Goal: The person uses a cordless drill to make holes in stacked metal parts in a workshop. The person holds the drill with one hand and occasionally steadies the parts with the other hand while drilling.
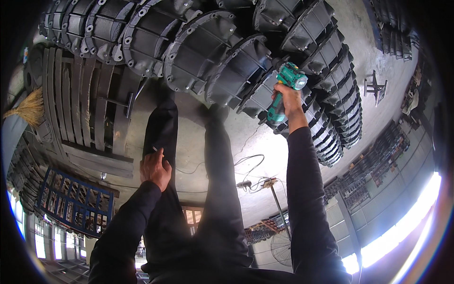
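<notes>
Concrete workshop floor (265, 137) fills the middle of the frame, with rows of black flanged castings (213, 52) lying on their sides across the top and running down the right. Dark slats (80, 99) are stacked at upper left beside a straw broom (28, 109), and a blue crate (75, 201) sits at lower left.

From where I stand, the person's right hand (286, 97) is closed tight round the grip of a green cordless driver (288, 85), right of centre near the top, its nose pressed to the bolted flange of one casting (243, 71). The left hand (153, 168), at centre left, rests loosely curled on the thigh of the dark trousers, holding nothing.

What worries me is the one-handed hold: if the bit catches, the tool could twist in the wrist or skip off the bolt head and scar the flange. The castings lie round-sided and close together, so a hard push might rock one. A loose cable (250, 163) trails on the floor by the feet, an easy trip.
</notes>
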Motion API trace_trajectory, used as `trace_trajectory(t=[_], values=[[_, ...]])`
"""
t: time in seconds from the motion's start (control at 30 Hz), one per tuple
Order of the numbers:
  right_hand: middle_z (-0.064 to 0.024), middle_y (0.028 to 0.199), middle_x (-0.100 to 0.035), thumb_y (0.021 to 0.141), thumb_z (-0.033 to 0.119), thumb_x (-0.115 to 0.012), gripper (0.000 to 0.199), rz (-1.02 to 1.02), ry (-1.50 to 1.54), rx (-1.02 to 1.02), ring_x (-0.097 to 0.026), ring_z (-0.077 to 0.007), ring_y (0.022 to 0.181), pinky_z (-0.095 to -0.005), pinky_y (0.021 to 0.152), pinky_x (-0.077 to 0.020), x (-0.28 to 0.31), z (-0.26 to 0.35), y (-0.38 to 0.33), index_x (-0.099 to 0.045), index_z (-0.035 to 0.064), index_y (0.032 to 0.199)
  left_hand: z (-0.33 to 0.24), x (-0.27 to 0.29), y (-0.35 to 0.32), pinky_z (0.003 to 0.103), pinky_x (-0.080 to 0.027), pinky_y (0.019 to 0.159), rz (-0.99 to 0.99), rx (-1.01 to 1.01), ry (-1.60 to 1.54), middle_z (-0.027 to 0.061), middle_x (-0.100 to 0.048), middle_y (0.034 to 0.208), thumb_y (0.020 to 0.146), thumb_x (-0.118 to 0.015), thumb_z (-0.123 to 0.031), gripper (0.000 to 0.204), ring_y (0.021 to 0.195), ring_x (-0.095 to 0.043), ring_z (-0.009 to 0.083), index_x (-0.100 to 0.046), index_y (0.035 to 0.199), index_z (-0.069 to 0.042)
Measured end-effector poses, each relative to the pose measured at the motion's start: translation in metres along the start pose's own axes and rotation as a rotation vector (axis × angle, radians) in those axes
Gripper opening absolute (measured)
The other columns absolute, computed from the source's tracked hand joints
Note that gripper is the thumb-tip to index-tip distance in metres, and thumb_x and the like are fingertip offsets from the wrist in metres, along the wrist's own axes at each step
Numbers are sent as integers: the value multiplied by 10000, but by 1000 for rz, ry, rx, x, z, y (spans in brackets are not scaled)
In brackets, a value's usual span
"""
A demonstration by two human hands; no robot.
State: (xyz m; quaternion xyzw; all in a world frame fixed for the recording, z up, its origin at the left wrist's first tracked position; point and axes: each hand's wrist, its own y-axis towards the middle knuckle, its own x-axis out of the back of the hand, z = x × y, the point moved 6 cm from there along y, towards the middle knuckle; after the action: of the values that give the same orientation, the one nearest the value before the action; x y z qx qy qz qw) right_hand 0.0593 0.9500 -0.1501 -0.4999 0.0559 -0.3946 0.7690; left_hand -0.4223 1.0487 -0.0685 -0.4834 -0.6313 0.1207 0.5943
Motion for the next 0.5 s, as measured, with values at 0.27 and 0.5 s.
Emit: trace_trajectory(t=[0.27,0.5], values=[[-89,729,-649,762,22,-666,172,1,8,9,-634,-232,578,-375,581,-501,2,-8,6,-652,23,934,-3,-2,-1,435,-484,940,-8,6,8,33,-724,1145,865,-654,-177,439,1123,-612,266,-624,1293,-83],[-92,762,-662,791,66,-718,155,6,-8,44,-644,-215,590,-344,572,-530,3,-12,10,-670,14,929,-5,-6,-4,436,-489,909,-40,11,13,28,-722,1150,859,-658,-178,444,1126,-615,264,-622,1293,-94]])
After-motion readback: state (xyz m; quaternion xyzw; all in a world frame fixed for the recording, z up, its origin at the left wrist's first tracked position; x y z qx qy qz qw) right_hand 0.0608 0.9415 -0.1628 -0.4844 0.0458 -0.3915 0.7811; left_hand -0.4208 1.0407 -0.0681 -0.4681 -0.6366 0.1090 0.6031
